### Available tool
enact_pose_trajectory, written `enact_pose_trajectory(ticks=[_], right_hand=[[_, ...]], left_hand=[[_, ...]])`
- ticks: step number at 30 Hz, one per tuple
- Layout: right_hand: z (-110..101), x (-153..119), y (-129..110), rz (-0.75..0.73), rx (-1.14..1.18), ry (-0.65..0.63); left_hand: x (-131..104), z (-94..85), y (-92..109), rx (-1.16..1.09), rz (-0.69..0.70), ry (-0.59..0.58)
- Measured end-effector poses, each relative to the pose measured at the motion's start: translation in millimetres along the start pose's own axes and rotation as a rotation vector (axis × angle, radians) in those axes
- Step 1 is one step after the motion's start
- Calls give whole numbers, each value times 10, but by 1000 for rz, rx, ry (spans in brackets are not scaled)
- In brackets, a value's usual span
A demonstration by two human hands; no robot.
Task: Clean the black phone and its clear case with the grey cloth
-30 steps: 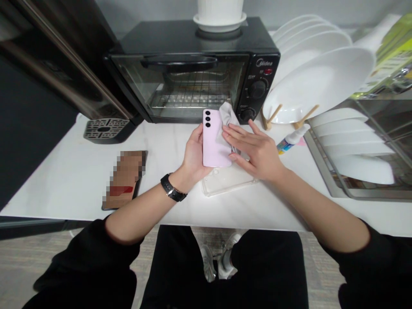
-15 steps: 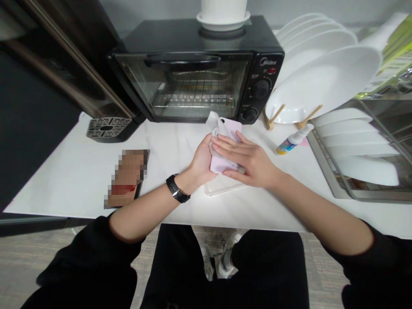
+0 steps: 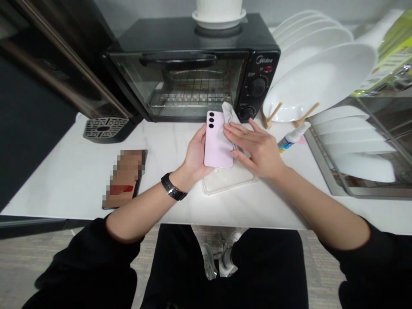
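A pale pink phone [image 3: 218,146] is held back side up, its camera lenses at the upper left. My left hand [image 3: 195,155] grips it from the left and below, with some fingers hidden beneath it. On the phone's right edge lies a grey-white cloth [image 3: 229,114], pressed by the fingertips of my right hand [image 3: 255,148]. The cloth's upper end sticks up past those fingers. Under both hands a clear phone case [image 3: 222,182] rests on the white countertop [image 3: 180,210].
A black toaster oven [image 3: 193,86] stands behind the hands, carrying a white pot [image 3: 219,8]. To the right are a spray bottle [image 3: 291,138], racked white plates [image 3: 322,81] and a dish basin [image 3: 334,189]. A pixelated flat device [image 3: 125,178] lies left, near a drip tray [image 3: 104,128].
My right hand and the cloth have slid rightward across the phone, uncovering its lenses and most of its back. More of the clear case shows below. The view has shifted slightly.
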State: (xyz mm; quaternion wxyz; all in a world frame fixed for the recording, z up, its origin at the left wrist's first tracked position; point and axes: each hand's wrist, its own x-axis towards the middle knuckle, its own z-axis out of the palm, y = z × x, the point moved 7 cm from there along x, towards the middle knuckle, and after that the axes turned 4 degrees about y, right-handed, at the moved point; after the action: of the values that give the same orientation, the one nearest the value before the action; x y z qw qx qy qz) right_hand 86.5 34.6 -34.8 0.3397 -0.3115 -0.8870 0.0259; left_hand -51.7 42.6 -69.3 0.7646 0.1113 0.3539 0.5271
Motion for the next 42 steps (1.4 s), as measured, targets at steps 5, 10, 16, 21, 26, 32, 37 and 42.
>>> enact_pose_trajectory(ticks=[5, 10, 16, 21, 26, 32, 37, 42], right_hand=[[125, -4, 5, 17, 16, -66], [195, -41, -193, -117, 107, -61], [155, -85, -464, -346, 239, -2], [15, -52, -332, -266, 145, 117], [15, -29, -35, -24, 22, 99], [152, -34, 36, 46, 36, -2], [207, -45, -172, -83, 118, -38], [186, -74, -435, -280, 202, -24]], left_hand=[[20, -39, -241, 53, -129, -19], [33, -70, -268, 30, -132, -9], [52, -86, -45, -4, -59, -27], [51, -51, 89, -39, 15, -68], [32, -64, 31, -9, 27, 0], [9, -56, -235, 77, -112, -7], [-11, -37, -265, 32, -132, 4], [1, -44, -117, 2, -135, -23]])
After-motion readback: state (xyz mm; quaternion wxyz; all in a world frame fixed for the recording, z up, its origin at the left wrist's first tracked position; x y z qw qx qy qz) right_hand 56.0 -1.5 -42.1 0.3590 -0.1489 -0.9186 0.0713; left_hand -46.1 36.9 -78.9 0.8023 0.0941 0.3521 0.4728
